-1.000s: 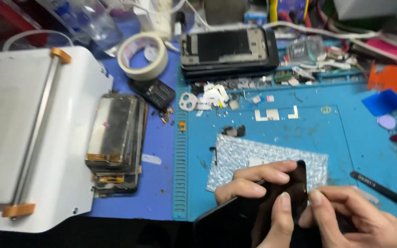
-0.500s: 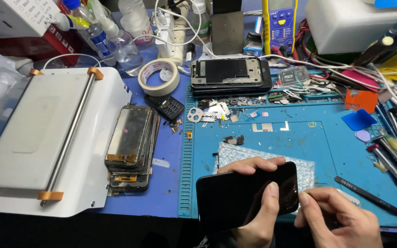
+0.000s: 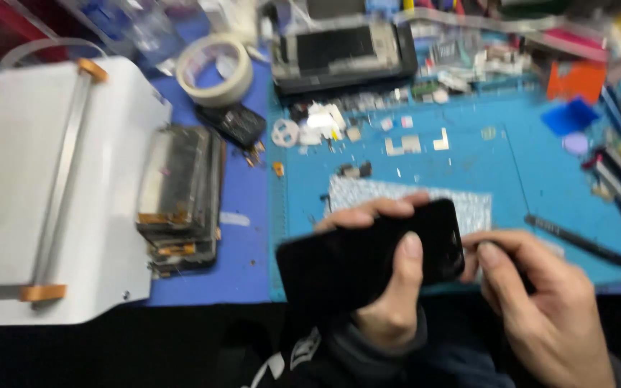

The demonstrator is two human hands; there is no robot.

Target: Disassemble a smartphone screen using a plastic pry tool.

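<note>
Gripping a black phone [image 3: 368,255] in left hand [image 3: 389,287], right hand [image 3: 540,302] pinching its end; tape roll [image 3: 217,68], stacked screens [image 3: 181,190], black tool [image 3: 583,243] lying around, nothing blocking.

phone [image 3: 368,255]: black, smooth, shiny like glass
mat [image 3: 468,169]: blue, looks like soft rubber, not shiny
machine [image 3: 16,179]: white, smooth, with a grey metal bar
tape roll [image 3: 218,70]: pale paper, dull
pad under the phone [image 3: 389,192]: speckled grey and white, rough-looking
</note>
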